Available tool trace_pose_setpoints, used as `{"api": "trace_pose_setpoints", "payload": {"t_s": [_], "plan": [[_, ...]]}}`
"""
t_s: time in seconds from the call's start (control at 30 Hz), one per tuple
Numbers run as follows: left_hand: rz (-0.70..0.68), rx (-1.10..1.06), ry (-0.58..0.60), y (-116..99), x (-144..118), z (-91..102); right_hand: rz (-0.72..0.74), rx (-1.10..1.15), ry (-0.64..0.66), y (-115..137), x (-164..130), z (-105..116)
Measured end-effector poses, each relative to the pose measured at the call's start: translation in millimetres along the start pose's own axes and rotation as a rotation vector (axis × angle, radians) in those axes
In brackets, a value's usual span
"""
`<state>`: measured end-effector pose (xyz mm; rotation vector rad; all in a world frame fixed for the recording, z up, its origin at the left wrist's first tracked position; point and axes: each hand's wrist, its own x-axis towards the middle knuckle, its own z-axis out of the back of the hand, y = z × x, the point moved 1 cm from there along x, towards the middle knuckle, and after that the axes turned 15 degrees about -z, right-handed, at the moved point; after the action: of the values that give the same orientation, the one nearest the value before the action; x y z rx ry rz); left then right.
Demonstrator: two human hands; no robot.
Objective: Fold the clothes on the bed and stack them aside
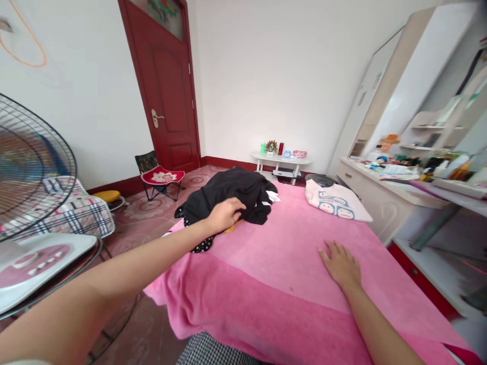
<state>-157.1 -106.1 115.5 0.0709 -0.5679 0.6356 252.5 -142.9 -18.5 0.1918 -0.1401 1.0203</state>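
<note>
A pile of black clothes [236, 195] lies at the far left of the pink bed cover [266, 284]. My left hand [224, 214] reaches out and closes its fingers on the near edge of that pile. My right hand [340, 263] lies flat, palm down, fingers apart, on the pink cover to the right, holding nothing. A folded white shirt with blue face prints [337, 202] rests at the far right corner of the bed, apart from both hands.
A standing fan [30, 167] is close on the left beside a plaid-covered chair [81, 210]. A small folding chair [158, 177] stands by the red door [167, 86]. A white low table [281, 161] is at the back wall, and a cluttered dresser [403, 182] on the right.
</note>
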Motion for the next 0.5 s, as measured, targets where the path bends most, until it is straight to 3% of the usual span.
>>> {"api": "trace_pose_setpoints", "payload": {"t_s": [0.1, 0.23, 0.33, 0.5], "plan": [[0.153, 0.206, -0.130, 46, 4, 36.5, 0.013, 0.005, -0.016, 0, 0, 1], [0.428, 0.198, 0.007, 87, 9, 39.4, 0.016, 0.013, -0.031, 1, -1, 2], [0.460, 0.226, 0.052, 90, 13, 24.1, 0.022, 0.028, -0.040, 0, -1, 1], [0.495, 0.300, 0.102, 73, 31, 10.9, 0.015, 0.054, -0.039, -2, 2, -4]]}}
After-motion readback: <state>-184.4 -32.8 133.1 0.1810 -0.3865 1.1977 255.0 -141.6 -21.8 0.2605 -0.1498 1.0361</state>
